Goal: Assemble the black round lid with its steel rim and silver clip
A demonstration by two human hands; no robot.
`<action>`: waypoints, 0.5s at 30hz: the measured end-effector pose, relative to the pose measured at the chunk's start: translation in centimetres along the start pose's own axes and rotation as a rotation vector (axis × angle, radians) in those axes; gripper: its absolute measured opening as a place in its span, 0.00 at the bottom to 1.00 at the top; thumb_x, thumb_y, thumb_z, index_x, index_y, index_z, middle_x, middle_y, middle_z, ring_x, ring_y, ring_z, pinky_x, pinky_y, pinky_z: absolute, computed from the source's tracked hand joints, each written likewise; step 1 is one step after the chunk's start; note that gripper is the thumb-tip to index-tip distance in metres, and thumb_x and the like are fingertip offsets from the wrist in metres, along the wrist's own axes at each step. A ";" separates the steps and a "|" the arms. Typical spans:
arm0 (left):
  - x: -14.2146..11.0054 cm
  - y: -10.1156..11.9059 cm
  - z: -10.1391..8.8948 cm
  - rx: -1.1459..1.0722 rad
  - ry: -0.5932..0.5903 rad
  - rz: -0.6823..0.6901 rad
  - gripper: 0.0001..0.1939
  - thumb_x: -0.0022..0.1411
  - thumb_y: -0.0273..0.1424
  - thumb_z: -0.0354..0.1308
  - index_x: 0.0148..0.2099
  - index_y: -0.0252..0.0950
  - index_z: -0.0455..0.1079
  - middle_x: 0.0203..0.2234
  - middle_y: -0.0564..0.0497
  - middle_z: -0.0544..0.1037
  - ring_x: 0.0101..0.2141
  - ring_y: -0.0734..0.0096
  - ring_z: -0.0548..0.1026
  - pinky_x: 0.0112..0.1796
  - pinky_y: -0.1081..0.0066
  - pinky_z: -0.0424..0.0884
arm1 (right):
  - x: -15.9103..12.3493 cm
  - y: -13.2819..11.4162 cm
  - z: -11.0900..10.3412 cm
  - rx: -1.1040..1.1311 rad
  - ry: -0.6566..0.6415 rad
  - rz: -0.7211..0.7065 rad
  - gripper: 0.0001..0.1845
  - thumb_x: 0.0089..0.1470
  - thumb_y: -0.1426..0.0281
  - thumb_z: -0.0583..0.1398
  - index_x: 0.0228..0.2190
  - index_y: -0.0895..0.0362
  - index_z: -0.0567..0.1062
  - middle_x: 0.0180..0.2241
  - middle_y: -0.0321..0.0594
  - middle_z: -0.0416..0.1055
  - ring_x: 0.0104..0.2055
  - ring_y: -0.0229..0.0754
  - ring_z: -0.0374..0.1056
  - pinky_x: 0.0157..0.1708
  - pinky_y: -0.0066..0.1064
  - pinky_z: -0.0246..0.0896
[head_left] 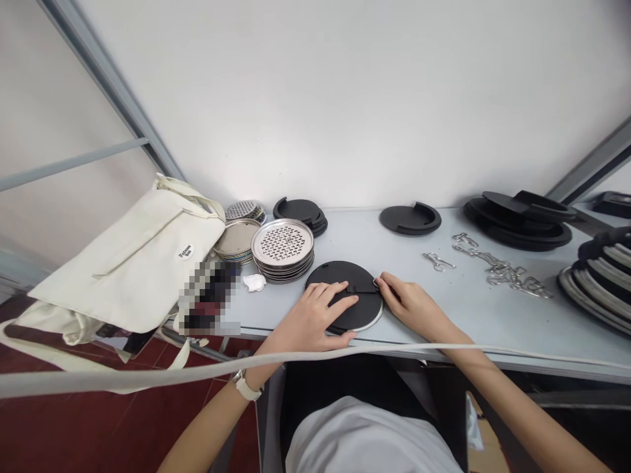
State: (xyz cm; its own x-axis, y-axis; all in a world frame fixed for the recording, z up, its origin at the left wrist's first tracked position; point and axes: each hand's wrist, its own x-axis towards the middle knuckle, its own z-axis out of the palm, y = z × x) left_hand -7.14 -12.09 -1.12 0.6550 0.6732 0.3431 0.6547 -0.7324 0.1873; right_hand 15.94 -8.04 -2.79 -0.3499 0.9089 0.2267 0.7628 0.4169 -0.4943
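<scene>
A round black disc (pixel 352 272) with a pale rim along its lower right edge lies on the table in front of me. Across its middle runs a raised black strip (pixel 363 287). My left hand (pixel 323 312) rests on the disc's left side, fingers spread out and lying on it. At the right end of the strip, my right hand (pixel 404 302) pinches a small metal wire clip (pixel 376 282); only a loop of it shows between thumb and fingers. More wire clips (pixel 507 270) lie in a loose heap to the right, with a few (pixel 438 261) nearer the disc.
Left of the disc stand stacked metal grater discs (pixel 282 244), plain metal discs (pixel 235 238) and a crumpled white tissue (pixel 254 282). Black round holders (pixel 410 218) sit along the wall. Layered discs (pixel 599 282) rise at far right. A cream bag (pixel 123 263) covers the left end. A white cord (pixel 211 368) crosses in front.
</scene>
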 end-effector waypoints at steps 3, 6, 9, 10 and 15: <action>0.0 0.0 0.0 0.008 -0.003 -0.001 0.28 0.58 0.41 0.58 0.58 0.38 0.61 0.59 0.42 0.60 0.54 0.57 0.62 0.54 0.57 0.59 | 0.0 0.1 0.0 -0.014 -0.002 0.002 0.15 0.62 0.62 0.44 0.26 0.52 0.59 0.17 0.33 0.62 0.18 0.39 0.58 0.23 0.28 0.48; 0.0 0.1 -0.1 0.001 0.001 -0.010 0.28 0.58 0.41 0.58 0.59 0.38 0.61 0.59 0.42 0.60 0.55 0.56 0.61 0.54 0.56 0.59 | 0.0 0.1 0.0 -0.018 -0.001 0.003 0.15 0.62 0.62 0.44 0.26 0.52 0.59 0.17 0.32 0.62 0.18 0.39 0.58 0.23 0.28 0.48; 0.0 0.1 -0.3 -0.006 -0.008 -0.009 0.27 0.59 0.41 0.57 0.59 0.37 0.61 0.59 0.41 0.60 0.55 0.56 0.61 0.54 0.56 0.58 | -0.1 0.1 0.0 -0.017 0.002 -0.003 0.15 0.62 0.62 0.44 0.26 0.52 0.60 0.17 0.33 0.62 0.18 0.39 0.58 0.23 0.29 0.47; 0.0 0.1 -0.3 -0.007 -0.011 -0.007 0.27 0.59 0.41 0.56 0.59 0.37 0.61 0.59 0.41 0.60 0.55 0.56 0.61 0.54 0.56 0.58 | -0.1 0.1 0.0 -0.016 0.003 -0.005 0.15 0.62 0.62 0.44 0.26 0.52 0.60 0.17 0.33 0.62 0.18 0.39 0.58 0.23 0.29 0.47; 0.0 0.1 -0.3 -0.008 -0.016 -0.002 0.27 0.60 0.42 0.56 0.59 0.37 0.61 0.59 0.41 0.60 0.55 0.55 0.62 0.54 0.56 0.59 | -0.1 0.3 0.1 -0.007 -0.001 -0.003 0.14 0.62 0.62 0.45 0.27 0.52 0.61 0.18 0.33 0.63 0.18 0.39 0.59 0.23 0.29 0.47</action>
State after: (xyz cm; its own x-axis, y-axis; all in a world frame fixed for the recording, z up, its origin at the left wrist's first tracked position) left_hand -7.22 -12.18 -0.80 0.6598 0.6759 0.3283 0.6527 -0.7320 0.1954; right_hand 16.09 -8.01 -3.05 -0.3531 0.9076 0.2272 0.7655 0.4199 -0.4875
